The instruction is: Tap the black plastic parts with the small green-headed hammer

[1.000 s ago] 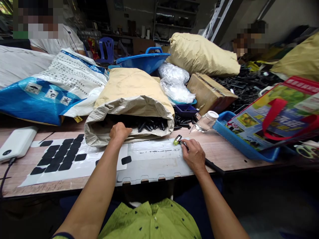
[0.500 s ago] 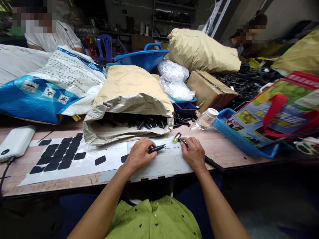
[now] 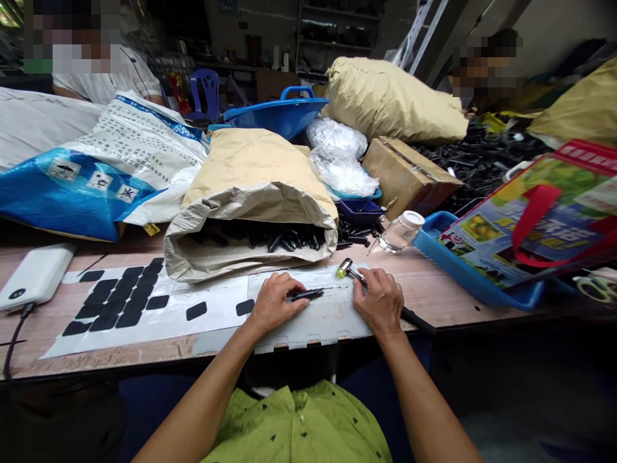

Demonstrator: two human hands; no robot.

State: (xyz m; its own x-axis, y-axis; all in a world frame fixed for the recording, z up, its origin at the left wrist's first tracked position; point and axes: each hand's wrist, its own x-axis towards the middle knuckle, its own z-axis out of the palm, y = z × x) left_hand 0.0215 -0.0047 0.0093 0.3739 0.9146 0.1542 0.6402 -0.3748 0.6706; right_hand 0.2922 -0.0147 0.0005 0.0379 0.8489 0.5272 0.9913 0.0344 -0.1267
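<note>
My left hand [image 3: 278, 302] is closed round a slim black pen-like piece [image 3: 309, 294], whose tip points to the right over a grey-white board [image 3: 313, 328]. The piece lies nearly level, low above the board or on it; I cannot tell which. My right hand [image 3: 380, 301] grips the handle of a small hammer [image 3: 345, 267] with a metal and yellow-green head. That head is just beyond the black piece, apart from it. Behind both hands, an open paper sack [image 3: 260, 157] lies on its side with many similar black pieces [image 3: 289, 239] inside.
Black rounded patches [image 3: 123, 292] lie on a white sheet [image 3: 168, 331] to the left, past which is a white power bank [image 3: 36, 276]. On the right are a clear bottle [image 3: 398, 233] and a blue basket [image 3: 482, 283] holding a colourful bag [image 3: 535, 212]. Two people sit behind.
The black piece in my left hand has come down flatter, its tip turned slightly lower. My right hand stays nearly in place with the hammer. The whole view has shifted slightly.
</note>
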